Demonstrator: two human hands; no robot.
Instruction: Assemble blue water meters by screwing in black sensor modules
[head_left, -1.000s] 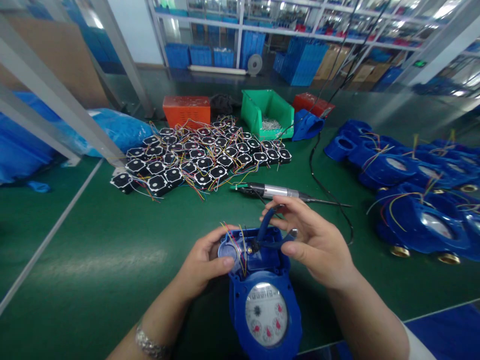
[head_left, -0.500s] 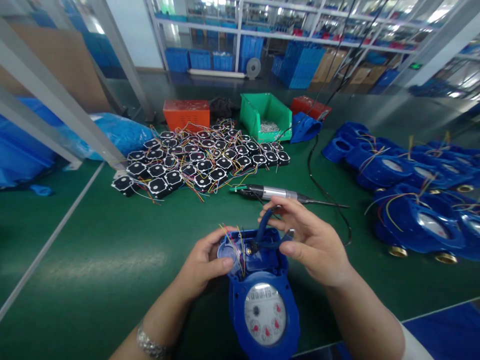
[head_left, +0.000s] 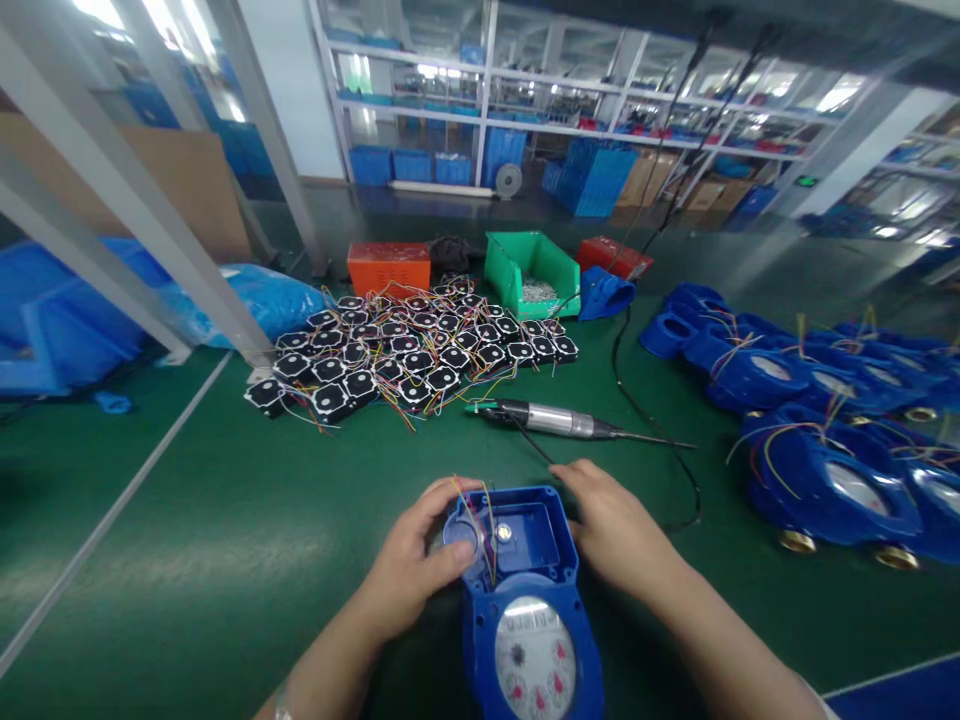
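Observation:
A blue water meter (head_left: pixel 525 600) lies on the green mat in front of me, its dial towards me and its open compartment with thin coloured wires (head_left: pixel 480 520) at the far end. My left hand (head_left: pixel 416 565) grips the meter's left side, with the thumb pressed on the wires at the compartment's edge. My right hand (head_left: pixel 611 530) lies curled against the compartment's right wall, back upward and fingers together. What is under its fingers is hidden, and the blue-handled pliers are not in sight.
An electric screwdriver (head_left: pixel 555 420) with a black cable lies just beyond the meter. Farther back are several black modules with coloured wires (head_left: pixel 412 345), an orange box (head_left: pixel 388 267), a green bin (head_left: pixel 531 272) and a red bin (head_left: pixel 613 256). Several blue meters (head_left: pixel 817 420) lie at the right.
My right hand came down from above the compartment to the meter's right side, and the pliers it held went out of sight. The camera tilted up slightly. My left hand stayed put.

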